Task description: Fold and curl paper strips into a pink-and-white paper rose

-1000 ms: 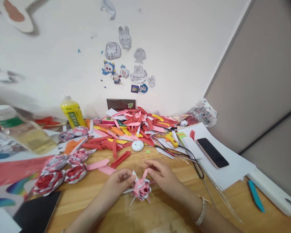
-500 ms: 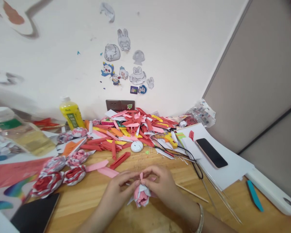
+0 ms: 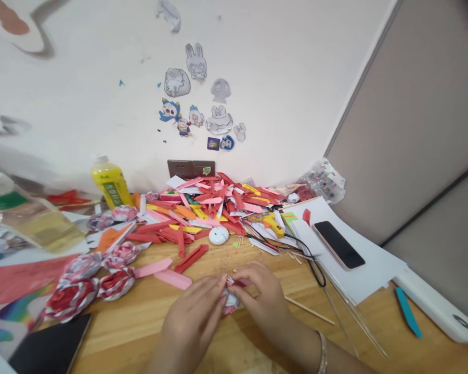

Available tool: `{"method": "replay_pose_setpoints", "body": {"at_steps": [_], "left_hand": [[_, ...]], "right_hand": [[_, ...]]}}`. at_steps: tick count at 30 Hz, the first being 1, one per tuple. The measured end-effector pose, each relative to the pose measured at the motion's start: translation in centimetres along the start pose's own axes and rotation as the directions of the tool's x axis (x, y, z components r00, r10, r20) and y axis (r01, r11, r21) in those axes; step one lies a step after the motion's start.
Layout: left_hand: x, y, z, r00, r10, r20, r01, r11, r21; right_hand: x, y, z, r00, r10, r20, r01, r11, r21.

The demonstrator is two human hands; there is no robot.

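Observation:
Between my hands at the front middle of the table is a pink and white folded paper flower, mostly covered by fingers. My left hand is closed around its left side, fingertips pinching near the top. My right hand, with a bracelet on the wrist, pinches the flower's upper right side between thumb and forefinger. Loose pink paper strips lie just beyond the left hand. Several finished red, pink and white paper flowers sit to the left.
A heap of folded paper strips lies against the wall, with a yellow glue gun and white earbud case. Bottles stand left. A phone, wooden stick, thin wires and teal cutter are right.
My left hand has rolled inward over the paper flower, hiding more of it. My right fingers have shifted slightly at its top. The view has moved a little.

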State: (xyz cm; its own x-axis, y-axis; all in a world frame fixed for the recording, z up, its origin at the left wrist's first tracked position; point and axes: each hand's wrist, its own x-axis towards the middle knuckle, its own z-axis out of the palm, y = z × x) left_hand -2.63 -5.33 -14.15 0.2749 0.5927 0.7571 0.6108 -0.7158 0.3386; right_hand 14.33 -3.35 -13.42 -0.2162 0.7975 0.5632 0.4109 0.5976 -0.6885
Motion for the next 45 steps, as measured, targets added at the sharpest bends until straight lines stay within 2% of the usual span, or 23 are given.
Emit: {"method": "replay_pose_setpoints", "body": {"at_steps": [3,6,9,12,14,16,18,19,21,22,24,27,28,30,32,34,40,45], "left_hand": [[0.0,0.3,-0.1,0.993,0.103,-0.048,-0.098,0.991,0.095],[0.1,0.4,-0.3,0.989,0.129,-0.066,-0.12,0.984,0.129],[0.4,0.6,-0.7,0.997,0.067,-0.025,-0.065,0.996,0.068],[1.1,0.7,-1.3,0.986,-0.096,0.133,0.107,0.991,-0.08],[1.6,0.5,-1.5,0.921,-0.247,0.301,0.308,0.935,-0.177],[1.9,0.1,-1.4,0.806,-0.372,0.461,0.51,0.832,-0.22],[1.8,-0.5,-1.0,0.694,-0.43,0.578,0.643,0.731,-0.228],[1.7,-0.8,-0.7,0.653,-0.447,0.612,0.686,0.692,-0.226],[1.4,-1.2,-0.2,0.604,-0.475,0.64,0.733,0.645,-0.214],[1.2,-1.2,0.0,0.597,-0.487,0.638,0.74,0.64,-0.204],[1.1,-1.2,0.2,0.608,-0.5,0.617,0.727,0.663,-0.179],[1.3,-0.9,0.0,0.629,-0.514,0.583,0.702,0.698,-0.141],[1.4,-0.8,-0.1,0.619,-0.521,0.587,0.709,0.693,-0.132],[1.5,-0.8,-0.2,0.574,-0.53,0.624,0.74,0.663,-0.117],[1.6,-1.0,-0.3,0.527,-0.521,0.671,0.76,0.642,-0.099],[1.6,-1.1,-0.3,0.507,-0.505,0.699,0.761,0.643,-0.088],[1.3,-1.4,-0.3,0.513,-0.478,0.713,0.73,0.681,-0.069],[1.3,-0.9,-0.3,0.553,-0.488,0.675,0.69,0.723,-0.042]], "right_hand": [[0.0,0.0,0.0,1.0,0.018,-0.002,-0.018,1.0,-0.015],[0.1,-0.2,-0.1,1.0,0.007,0.019,-0.007,1.0,-0.017],[0.2,-0.7,-0.3,0.997,0.035,0.062,-0.035,0.999,-0.002],[0.4,-1.1,-0.3,0.966,0.219,0.14,-0.235,0.966,0.112],[0.4,-1.0,-0.3,0.898,0.365,0.247,-0.423,0.869,0.257],[0.4,-0.7,0.0,0.805,0.443,0.395,-0.582,0.718,0.382],[0.3,0.0,0.3,0.735,0.454,0.504,-0.67,0.604,0.431],[0.2,0.3,0.4,0.718,0.453,0.529,-0.686,0.591,0.425],[-0.1,1.0,0.7,0.735,0.456,0.503,-0.656,0.667,0.353],[-0.2,1.3,0.7,0.753,0.461,0.47,-0.625,0.725,0.29],[-0.3,1.6,0.7,0.789,0.452,0.416,-0.553,0.818,0.158],[-0.1,1.7,0.4,0.799,0.4,0.45,-0.492,0.864,0.106],[0.0,1.6,0.3,0.792,0.379,0.479,-0.488,0.864,0.123],[0.2,1.5,0.0,0.785,0.353,0.509,-0.483,0.863,0.146],[0.3,1.3,-0.1,0.79,0.349,0.505,-0.47,0.873,0.131],[0.3,1.1,-0.1,0.798,0.347,0.493,-0.45,0.887,0.103],[0.2,0.4,0.0,0.797,0.353,0.491,-0.448,0.89,0.086],[0.2,0.8,-0.1,0.785,0.359,0.504,-0.465,0.88,0.099]]}}
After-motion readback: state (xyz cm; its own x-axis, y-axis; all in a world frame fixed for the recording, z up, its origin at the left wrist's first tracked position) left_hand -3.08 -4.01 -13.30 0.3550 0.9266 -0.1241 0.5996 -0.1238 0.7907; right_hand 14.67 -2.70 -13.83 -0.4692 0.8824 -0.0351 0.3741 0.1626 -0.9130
